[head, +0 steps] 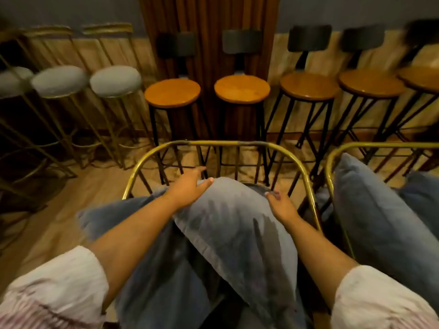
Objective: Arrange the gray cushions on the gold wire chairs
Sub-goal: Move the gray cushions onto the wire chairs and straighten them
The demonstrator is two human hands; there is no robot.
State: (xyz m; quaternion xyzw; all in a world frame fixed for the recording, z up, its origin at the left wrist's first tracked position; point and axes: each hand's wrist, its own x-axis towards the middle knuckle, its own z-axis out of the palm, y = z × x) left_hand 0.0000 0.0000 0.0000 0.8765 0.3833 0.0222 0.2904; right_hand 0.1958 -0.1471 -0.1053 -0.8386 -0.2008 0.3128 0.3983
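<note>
A gold wire chair point(221, 144) stands right in front of me, its curved back rail facing away. A gray cushion point(235, 224) lies tilted inside it, over another gray cushion point(152, 257) beneath and to the left. My left hand point(190, 186) grips the upper cushion's top left corner. My right hand point(281, 205) presses flat against its right edge, fingers apart. A second gold wire chair point(332, 160) at the right holds a gray cushion point(380, 217) leaning upright, with another point(420, 193) behind it.
Along the wall stand gold-framed bar stools with gray round seats point(115, 80) at the left and black-framed stools with round wooden seats point(241, 89) from the middle to the right. A wooden slatted panel point(209, 32) rises behind them. The floor is light wood.
</note>
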